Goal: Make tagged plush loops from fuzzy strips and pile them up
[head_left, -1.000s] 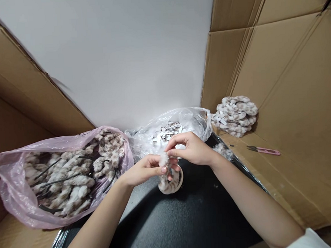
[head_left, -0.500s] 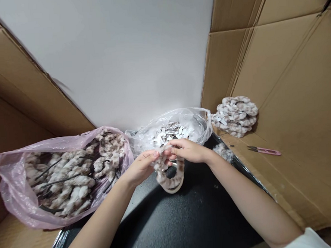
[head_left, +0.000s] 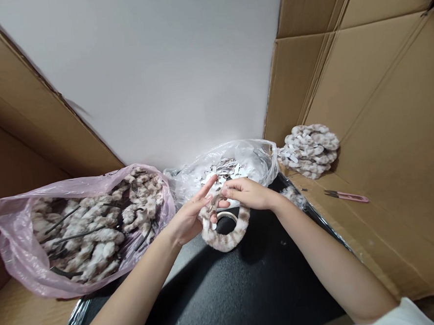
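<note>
A fluffy white and brown ring [head_left: 227, 241] hangs from both hands over the black table [head_left: 225, 289]. My left hand [head_left: 191, 215] holds its upper left part between thumb and fingers, with the index finger stretched out. My right hand [head_left: 246, 194] pinches the top of the ring. A small white tag [head_left: 214, 226] shows by the left fingers. Behind the fluffy ring lies a cream-coloured roll [head_left: 226, 214], partly hidden by it. The exact spot where the fingertips meet is too small to make out.
A pink bag [head_left: 19, 243] of fluffy pieces with dark cords lies left. Behind the hands is a clear bag [head_left: 264, 154] with white tags. At right are a pile of fluffy rings [head_left: 314, 151] and pink snips [head_left: 351, 197] on cardboard [head_left: 372, 236].
The fluffy ring has shifted slightly right and turned to face the camera more. My left index finger has stretched out and away from the ring.
</note>
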### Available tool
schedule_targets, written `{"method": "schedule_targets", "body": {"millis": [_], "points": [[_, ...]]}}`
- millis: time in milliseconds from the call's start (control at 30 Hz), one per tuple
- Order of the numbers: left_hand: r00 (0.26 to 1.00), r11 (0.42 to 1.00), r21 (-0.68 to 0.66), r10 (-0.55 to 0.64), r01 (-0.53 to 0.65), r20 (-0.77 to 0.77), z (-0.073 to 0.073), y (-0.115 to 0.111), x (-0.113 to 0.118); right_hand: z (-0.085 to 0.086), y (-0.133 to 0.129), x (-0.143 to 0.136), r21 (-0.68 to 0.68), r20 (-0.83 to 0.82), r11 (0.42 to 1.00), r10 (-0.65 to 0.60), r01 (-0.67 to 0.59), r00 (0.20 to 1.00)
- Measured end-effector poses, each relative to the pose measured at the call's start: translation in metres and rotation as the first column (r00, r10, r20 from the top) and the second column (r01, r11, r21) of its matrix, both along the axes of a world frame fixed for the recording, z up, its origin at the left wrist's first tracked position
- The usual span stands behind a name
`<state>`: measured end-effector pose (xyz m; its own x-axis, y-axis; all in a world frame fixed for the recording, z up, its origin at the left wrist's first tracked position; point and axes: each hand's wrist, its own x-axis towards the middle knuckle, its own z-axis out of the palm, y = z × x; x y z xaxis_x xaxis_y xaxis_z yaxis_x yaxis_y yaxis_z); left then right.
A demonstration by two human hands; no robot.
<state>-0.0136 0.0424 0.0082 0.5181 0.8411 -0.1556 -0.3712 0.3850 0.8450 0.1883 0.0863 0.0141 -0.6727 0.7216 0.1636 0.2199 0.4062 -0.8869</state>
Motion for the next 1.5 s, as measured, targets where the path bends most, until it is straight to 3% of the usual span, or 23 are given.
{"method": "schedule_targets", "body": {"millis": [300,500,600,667,733,800,900,967,1067,1200,1300,1500], "points": [[0.991,0.982,0.165,-0.105,0.09,0.088,-0.012,-0.001,0.001,0.008,-0.004,0.002,-0.096,-0.026,0.991,0.09,-0.092,0.996],[0.961,0.941,0.196,-0.276,0.276,-0.026,0.0,-0.008,0.001,0.004,-0.004,-0.003,-0.072,-0.014,0.99,0.12,-0.121,0.993],[0.957,0.948,0.147,-0.29,0.283,0.023,0.005,-0.014,0.005,0.002,-0.005,-0.006,-0.072,-0.007,0.989,0.131,-0.131,0.991],[0.966,0.969,0.104,-0.234,0.223,0.113,0.007,-0.02,0.011,0.0,-0.005,-0.008,-0.079,0.005,0.991,0.11,-0.109,0.994],[0.975,0.994,0.06,-0.099,0.089,0.197,0.009,-0.024,0.017,0.0,-0.005,-0.008,-0.056,-0.013,0.998,0.021,-0.022,1.0],[0.966,0.995,0.02,0.086,-0.094,0.244,0.01,-0.025,0.022,0.003,-0.007,-0.009,0.032,-0.079,0.988,-0.146,0.149,0.986],[0.91,0.948,-0.019,0.311,-0.318,0.274,0.015,-0.024,0.027,0.013,-0.016,-0.009,0.145,-0.229,0.912,-0.346,0.383,0.91],[0.85,0.896,-0.055,0.435,-0.44,0.296,0.021,-0.022,0.028,0.022,-0.028,-0.011,0.159,-0.253,0.914,-0.328,0.373,0.91],[0.756,0.812,-0.141,0.58,-0.567,0.303,0.034,-0.022,0.028,0.032,-0.047,-0.016,0.198,-0.168,0.946,-0.225,0.257,0.96],[0.739,0.79,-0.202,0.613,-0.579,0.279,0.046,-0.031,0.023,0.029,-0.063,-0.031,0.363,-0.164,0.858,-0.326,0.364,0.931],[0.794,0.825,-0.091,0.562,-0.557,0.234,0.045,-0.04,0.02,0.024,-0.068,-0.041,0.393,-0.256,0.802,-0.375,0.451,0.891],[0.82,0.808,0.144,0.554,-0.571,0.146,0.036,-0.052,0.019,0.027,-0.078,-0.045,0.333,-0.256,0.801,-0.43,0.497,0.866]]}}
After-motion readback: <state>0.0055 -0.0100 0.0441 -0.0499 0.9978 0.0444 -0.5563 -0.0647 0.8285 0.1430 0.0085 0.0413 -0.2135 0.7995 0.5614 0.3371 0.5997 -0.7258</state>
